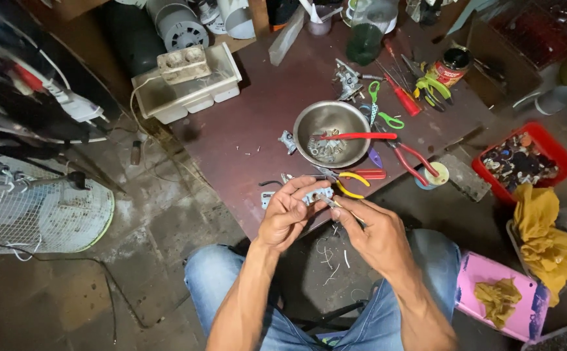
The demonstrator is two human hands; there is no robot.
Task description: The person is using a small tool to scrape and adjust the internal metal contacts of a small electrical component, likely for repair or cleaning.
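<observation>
Hands meet over the near edge of the table, above the person's knees. Left hand pinches a small grey metal part between thumb and curled fingers. Right hand has its fingers pressed around a thin tool, its tip touching the part. Just beyond lie yellow-handled pliers and a steel bowl of small metal pieces, with red-handled pliers resting across its rim.
</observation>
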